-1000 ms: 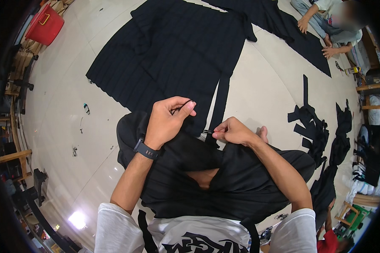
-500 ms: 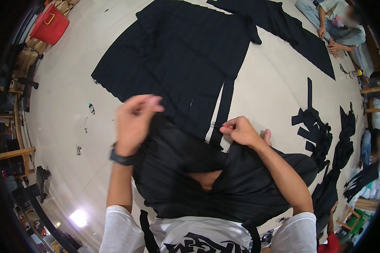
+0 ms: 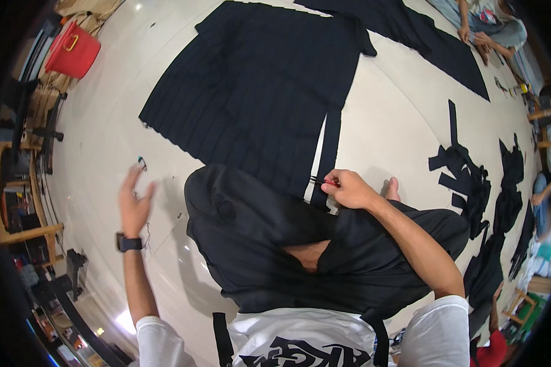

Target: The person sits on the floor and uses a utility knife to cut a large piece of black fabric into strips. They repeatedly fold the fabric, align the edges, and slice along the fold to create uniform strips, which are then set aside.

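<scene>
While the right hand [image 3: 351, 188] pinches a small red-and-dark tool [image 3: 330, 181] at a narrow black strip [image 3: 331, 140] along the right side of a large black cloth [image 3: 257, 92], the left hand [image 3: 134, 208], blurred, is stretched over the pale floor [image 3: 386, 110] with fingers parted and grasping nothing visible, near a small teal-and-dark object [image 3: 142, 163]. Beyond the crossed legs [image 3: 251, 226] the cloth lies spread out, with tangled black pieces [image 3: 468, 183] to the right and a red bucket [image 3: 73, 52] far left.
</scene>
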A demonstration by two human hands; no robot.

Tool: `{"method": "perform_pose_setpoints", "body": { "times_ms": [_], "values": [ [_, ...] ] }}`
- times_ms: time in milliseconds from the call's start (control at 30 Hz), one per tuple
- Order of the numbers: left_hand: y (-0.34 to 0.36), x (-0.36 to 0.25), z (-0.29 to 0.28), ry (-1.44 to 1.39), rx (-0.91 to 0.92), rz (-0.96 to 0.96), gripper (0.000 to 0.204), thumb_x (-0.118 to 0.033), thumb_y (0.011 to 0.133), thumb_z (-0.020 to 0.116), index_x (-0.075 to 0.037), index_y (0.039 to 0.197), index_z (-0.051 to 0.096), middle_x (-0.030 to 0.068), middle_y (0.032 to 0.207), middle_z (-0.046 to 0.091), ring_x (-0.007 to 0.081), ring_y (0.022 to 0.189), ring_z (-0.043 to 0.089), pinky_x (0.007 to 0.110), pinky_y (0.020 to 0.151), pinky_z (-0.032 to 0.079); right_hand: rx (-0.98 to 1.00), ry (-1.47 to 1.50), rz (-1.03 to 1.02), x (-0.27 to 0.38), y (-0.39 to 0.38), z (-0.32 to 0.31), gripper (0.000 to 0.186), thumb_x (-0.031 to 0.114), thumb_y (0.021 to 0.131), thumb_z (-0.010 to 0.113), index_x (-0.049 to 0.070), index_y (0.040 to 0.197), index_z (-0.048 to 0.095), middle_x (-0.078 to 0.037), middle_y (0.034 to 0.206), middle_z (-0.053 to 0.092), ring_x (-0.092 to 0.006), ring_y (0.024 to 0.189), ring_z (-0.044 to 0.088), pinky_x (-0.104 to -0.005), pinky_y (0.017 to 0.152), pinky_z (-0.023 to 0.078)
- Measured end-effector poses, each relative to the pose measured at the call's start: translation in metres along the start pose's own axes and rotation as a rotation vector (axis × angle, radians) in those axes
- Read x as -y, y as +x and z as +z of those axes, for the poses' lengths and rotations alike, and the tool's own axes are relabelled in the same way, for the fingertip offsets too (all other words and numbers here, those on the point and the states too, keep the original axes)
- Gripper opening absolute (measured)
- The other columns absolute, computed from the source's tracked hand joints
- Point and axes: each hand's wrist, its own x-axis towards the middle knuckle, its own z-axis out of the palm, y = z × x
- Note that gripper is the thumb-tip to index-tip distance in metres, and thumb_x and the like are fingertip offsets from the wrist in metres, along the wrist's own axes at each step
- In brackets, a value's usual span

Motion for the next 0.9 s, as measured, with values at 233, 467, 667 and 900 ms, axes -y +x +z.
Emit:
{"method": "perform_pose_setpoints", "body": {
  "times_ms": [233, 467, 667, 900],
  "values": [
    [0.022, -0.249, 0.143, -0.277, 0.872, 0.499, 0.034, -0.029, 0.092, 0.073, -0.011, 0.120, 0.076, 0.0119, 0.119, 0.074, 0.0287, 0.116, 0.067, 0.052, 0.112, 0.032, -0.040, -0.113, -0.008, 0.009, -0.022, -0.015, 0.032, 0.022, 0.089, 0.079, -0.002, 0.110, 0.077, -0.017, 0.092, 0.077, -0.0267, 0.085, 0.074, -0.0452, 0.081, 0.054],
    [0.015, -0.267, 0.193, -0.119, 1.050, 0.547, 0.010, -0.016, 0.082, 0.075, -0.012, 0.089, 0.082, 0.0072, 0.089, 0.078, 0.0264, 0.095, 0.074, 0.049, 0.088, 0.043, -0.073, -0.228, 0.041, 0.034, -0.058, -0.023, 0.031, 0.023, 0.083, 0.085, 0.003, 0.106, 0.080, -0.017, 0.090, 0.077, -0.0299, 0.083, 0.074, -0.0480, 0.082, 0.050],
    [0.015, -0.258, 0.188, -0.315, 0.969, 0.487, 0.009, -0.009, 0.083, 0.075, -0.010, 0.089, 0.082, 0.0092, 0.085, 0.078, 0.0282, 0.087, 0.076, 0.045, 0.082, 0.053, 0.023, -0.190, 0.032, 0.046, -0.048, -0.021, 0.027, 0.016, 0.079, 0.086, -0.002, 0.097, 0.079, -0.024, 0.081, 0.073, -0.0327, 0.075, 0.074, -0.0407, 0.073, 0.055],
    [0.014, -0.252, 0.189, -0.371, 0.929, 0.478, 0.010, -0.009, 0.083, 0.076, -0.007, 0.091, 0.081, 0.0125, 0.089, 0.078, 0.0293, 0.090, 0.077, 0.042, 0.082, 0.058, 0.192, -0.249, 0.002, 0.052, -0.020, -0.022, 0.027, 0.019, 0.082, 0.086, 0.000, 0.101, 0.081, -0.018, 0.081, 0.076, -0.0201, 0.067, 0.068, -0.0358, 0.068, 0.054]
  ]
}}
